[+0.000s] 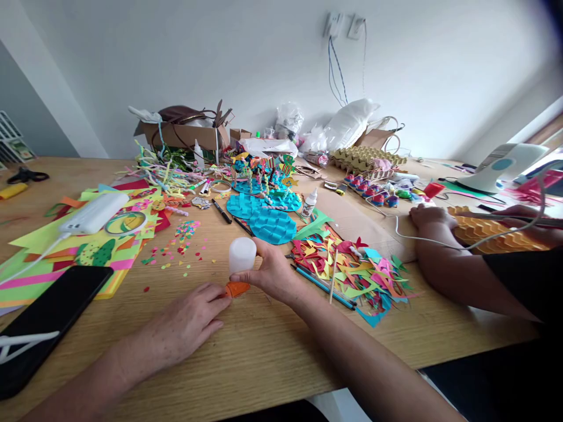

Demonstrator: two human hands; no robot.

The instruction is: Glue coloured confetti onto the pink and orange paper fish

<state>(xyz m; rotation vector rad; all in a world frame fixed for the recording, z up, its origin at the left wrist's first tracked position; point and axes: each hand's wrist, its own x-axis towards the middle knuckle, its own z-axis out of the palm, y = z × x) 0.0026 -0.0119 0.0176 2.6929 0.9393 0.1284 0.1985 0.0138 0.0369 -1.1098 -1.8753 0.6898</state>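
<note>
In the head view, our right hand is closed round a white bottle; just beneath lies the orange piece, long axis sideways. Our nearer left hand touches its left end, whether pinching we cannot tell.

The table looks like smooth, grained wood. The bottle is smooth, cloudy plastic; the orange piece looks matt. At left, the phone has a smooth face. At right lie matt paper scraps; far off, rough pulp egg trays and a shiny, crinkled plastic bag.
</note>
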